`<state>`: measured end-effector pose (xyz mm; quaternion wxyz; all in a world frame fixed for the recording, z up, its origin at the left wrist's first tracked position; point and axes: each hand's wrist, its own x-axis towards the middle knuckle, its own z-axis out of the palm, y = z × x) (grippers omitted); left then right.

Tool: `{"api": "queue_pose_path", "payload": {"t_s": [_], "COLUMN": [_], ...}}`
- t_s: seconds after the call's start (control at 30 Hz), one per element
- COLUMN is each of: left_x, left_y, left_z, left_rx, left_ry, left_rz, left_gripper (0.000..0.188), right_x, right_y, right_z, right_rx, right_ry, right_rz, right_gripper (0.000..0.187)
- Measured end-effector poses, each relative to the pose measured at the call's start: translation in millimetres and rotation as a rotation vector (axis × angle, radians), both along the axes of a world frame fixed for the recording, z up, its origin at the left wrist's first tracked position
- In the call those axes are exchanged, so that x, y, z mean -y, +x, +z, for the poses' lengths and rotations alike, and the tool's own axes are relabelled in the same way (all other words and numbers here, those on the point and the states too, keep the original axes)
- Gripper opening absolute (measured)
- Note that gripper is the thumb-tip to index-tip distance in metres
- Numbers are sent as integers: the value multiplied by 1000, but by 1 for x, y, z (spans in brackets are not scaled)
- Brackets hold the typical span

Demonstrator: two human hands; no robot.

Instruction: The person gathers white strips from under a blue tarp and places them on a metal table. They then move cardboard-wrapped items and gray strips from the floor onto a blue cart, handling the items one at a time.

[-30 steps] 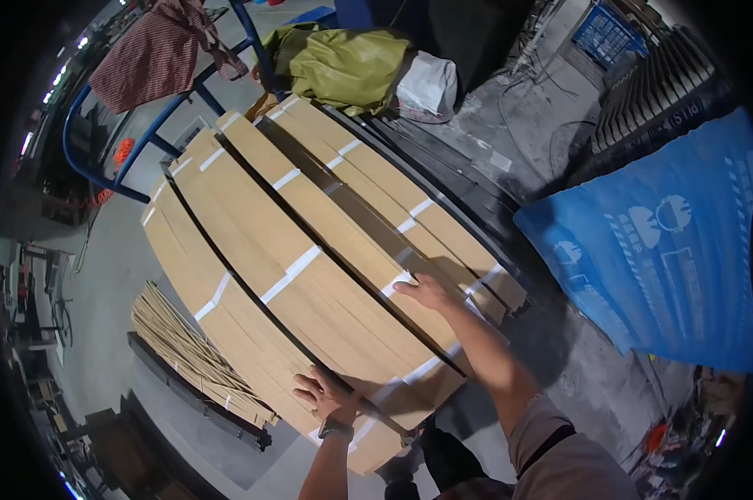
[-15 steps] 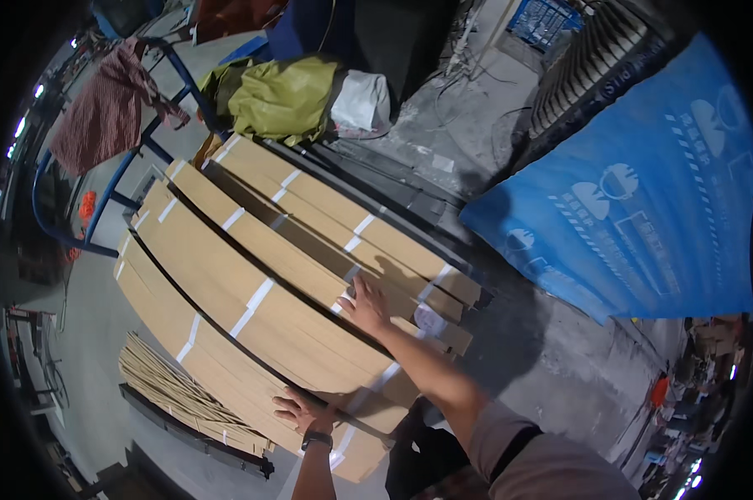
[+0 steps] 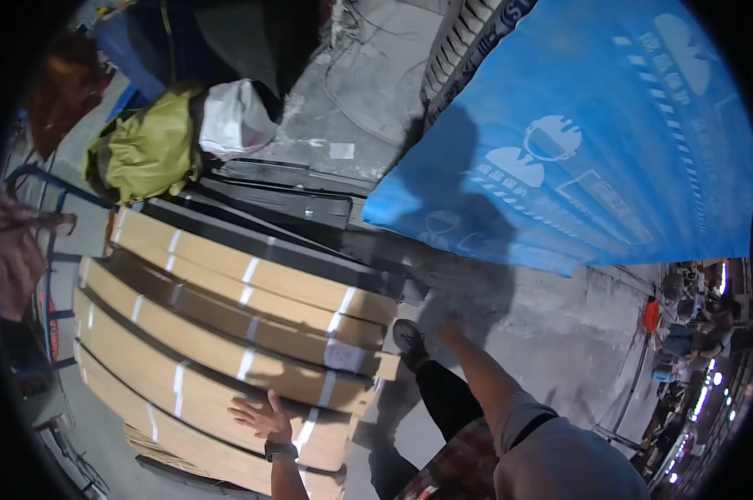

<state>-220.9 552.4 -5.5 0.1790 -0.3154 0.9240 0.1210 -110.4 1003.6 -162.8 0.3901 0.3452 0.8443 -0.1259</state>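
Observation:
Long tan cardboard packages [image 3: 135,350], banded with white tape, lie side by side in a stack. My left hand [image 3: 264,418], a dark watch on its wrist, is spread over one of the nearer packages with nothing in it. Whether its palm rests on the cardboard or hovers just above, I cannot tell. My right hand [image 3: 451,327] is off the packages, out over the floor to the right of their ends and near my dark shoe [image 3: 409,343]. It is small and smeared, so its fingers do not show clearly. A pale label [image 3: 343,356] sits at one package's right end.
A blue tube handle [image 3: 53,242] with a checked cloth [image 3: 16,258] stands at the stack's left. Dark long pieces [image 3: 260,242] lie along its far side. Olive [image 3: 151,146] and white sacks [image 3: 235,121] are behind. A large blue printed sheet [image 3: 593,167] covers something at the right.
My view has swung rightward. My right hand has left the packages and moved right over the floor. My left hand stays over the packages, fingers spread.

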Motion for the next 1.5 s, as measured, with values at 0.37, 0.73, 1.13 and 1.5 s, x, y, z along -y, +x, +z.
{"api": "queue_pose_path", "payload": {"t_s": [0.37,0.73,1.13,1.5], "left_x": [9,-2,-60,-360], "left_y": [26,18,-7,-138], "left_z": [-77,-64,-59,107], "left_rx": [-194,-257,-316,-141], "left_ry": [-439,-354,-262,2482], "left_rz": [-83,-169,-61,975], "left_gripper": [90,91,103,66], "right_x": [-11,-98,-125,-133], "right_y": [-52,-121,-250,-237], "right_z": [-225,-151,227,534], "right_rx": [-199,-373,-441,-3], "right_ry": [80,91,45,-607], "right_rz": [394,509,766,-79], "right_gripper": [96,97,94,81]}}
